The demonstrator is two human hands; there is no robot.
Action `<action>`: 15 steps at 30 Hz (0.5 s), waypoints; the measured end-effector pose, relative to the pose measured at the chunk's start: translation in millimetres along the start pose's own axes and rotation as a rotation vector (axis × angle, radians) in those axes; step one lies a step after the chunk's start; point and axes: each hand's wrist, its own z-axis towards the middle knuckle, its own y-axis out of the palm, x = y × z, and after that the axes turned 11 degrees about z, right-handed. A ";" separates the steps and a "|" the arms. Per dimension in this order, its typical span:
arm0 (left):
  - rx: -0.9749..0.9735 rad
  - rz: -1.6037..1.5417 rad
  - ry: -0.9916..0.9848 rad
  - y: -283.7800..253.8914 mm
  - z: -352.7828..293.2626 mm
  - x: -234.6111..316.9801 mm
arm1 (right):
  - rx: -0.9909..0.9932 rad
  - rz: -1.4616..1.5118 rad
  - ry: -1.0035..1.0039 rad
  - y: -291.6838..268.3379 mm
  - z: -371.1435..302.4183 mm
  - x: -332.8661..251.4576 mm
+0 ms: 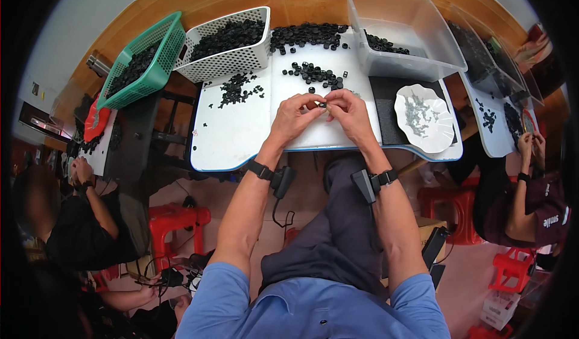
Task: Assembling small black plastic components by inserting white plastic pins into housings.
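Over the front of the white table (pixel 229 143), my left hand (pixel 294 117) and my right hand (pixel 351 116) meet with fingertips pinched together. Between them they hold a small black part (pixel 322 104), largely covered by the fingers; its exact kind is too small to make out. Just beyond my fingers lies a loose group of small black round parts (pixel 313 74). Farther back is a denser pile of similar black parts (pixel 307 34). Smaller black pieces (pixel 235 90) are scattered to the left. A white scalloped dish (pixel 443 135) with small clear pieces (pixel 417 113) sits right of my right hand.
A white perforated basket (pixel 232 65) and a green basket (pixel 145 89), both filled with black parts, stand at the left. A clear plastic bin (pixel 410 19) stands back right. The dish rests partly on a black mat (pixel 386 107). Other people work at both sides, near red stools (pixel 172 224).
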 end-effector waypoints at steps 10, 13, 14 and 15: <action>0.199 0.111 -0.075 2.6 9.8 -0.3 | 0.243 -0.039 -0.086 -2.9 -4.3 2.2; 0.147 0.335 -0.074 0.6 21.3 -10.1 | 0.277 -0.018 -0.123 -0.6 -4.6 3.3; 0.086 0.388 -0.093 0.6 25.7 -11.8 | 0.278 -0.017 -0.127 -0.7 -4.8 4.1; 0.087 0.390 -0.089 0.8 28.8 -13.2 | 0.282 -0.046 -0.127 -0.9 -5.1 5.0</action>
